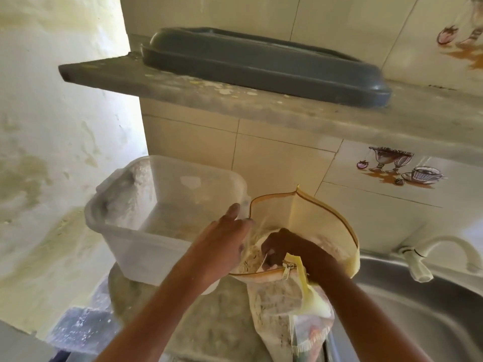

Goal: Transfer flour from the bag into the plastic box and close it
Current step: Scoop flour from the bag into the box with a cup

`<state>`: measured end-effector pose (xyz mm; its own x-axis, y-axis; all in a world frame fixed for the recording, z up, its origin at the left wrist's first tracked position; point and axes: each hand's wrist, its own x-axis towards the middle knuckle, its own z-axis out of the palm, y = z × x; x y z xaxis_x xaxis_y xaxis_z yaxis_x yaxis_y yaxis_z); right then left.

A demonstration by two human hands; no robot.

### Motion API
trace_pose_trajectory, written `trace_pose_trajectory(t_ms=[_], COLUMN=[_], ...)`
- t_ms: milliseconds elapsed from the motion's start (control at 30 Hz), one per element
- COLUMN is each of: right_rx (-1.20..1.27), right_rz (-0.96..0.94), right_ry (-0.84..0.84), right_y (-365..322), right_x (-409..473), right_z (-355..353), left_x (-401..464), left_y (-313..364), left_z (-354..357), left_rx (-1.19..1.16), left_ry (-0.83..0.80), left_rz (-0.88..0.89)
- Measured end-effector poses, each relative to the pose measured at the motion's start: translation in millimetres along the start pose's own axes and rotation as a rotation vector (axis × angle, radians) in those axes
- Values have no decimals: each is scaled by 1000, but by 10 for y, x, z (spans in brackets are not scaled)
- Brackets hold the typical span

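Centre frame, left hand (224, 239) fingers straight, pressing bag (300, 257) rim open, right hand (290, 250) curled inside in flour (248, 259) — whether holding anything, cannot tell, plastic box (146, 220) left — lidless.

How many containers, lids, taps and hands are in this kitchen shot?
Containers: 2, the clear plastic box and the flour bag
Lids: 1, the dark lid on the shelf
Taps: 1, the tap
Hands: 2, left hand, right hand
Total: 6
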<state>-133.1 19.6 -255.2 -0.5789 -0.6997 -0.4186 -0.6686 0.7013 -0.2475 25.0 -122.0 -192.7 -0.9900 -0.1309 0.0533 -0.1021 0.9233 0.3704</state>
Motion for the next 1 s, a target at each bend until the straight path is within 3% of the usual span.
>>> trace_pose_trajectory(t_ms=[133,400,500,700,1000], right_rx=[206,306,350,394,330], right_rz=[74,102,67,-57,-306], right_ry=[149,529,623,720,753], right_y=[96,22,-11,-150,-621], right_x=[-277,-933,-1067,-1255,-1098], right_z=[-23,95,130,-71,-638], left_x=[6,-14,-55,-125,-215], left_y=[-16,-80,-131,-425,-1175], left_z=[17,50,26,-138,-551], left_rx=[-27,-48,-58,-223,-106], left_ry=[-2,12,87,241,469], left_rz=[29,44,74,68,-210])
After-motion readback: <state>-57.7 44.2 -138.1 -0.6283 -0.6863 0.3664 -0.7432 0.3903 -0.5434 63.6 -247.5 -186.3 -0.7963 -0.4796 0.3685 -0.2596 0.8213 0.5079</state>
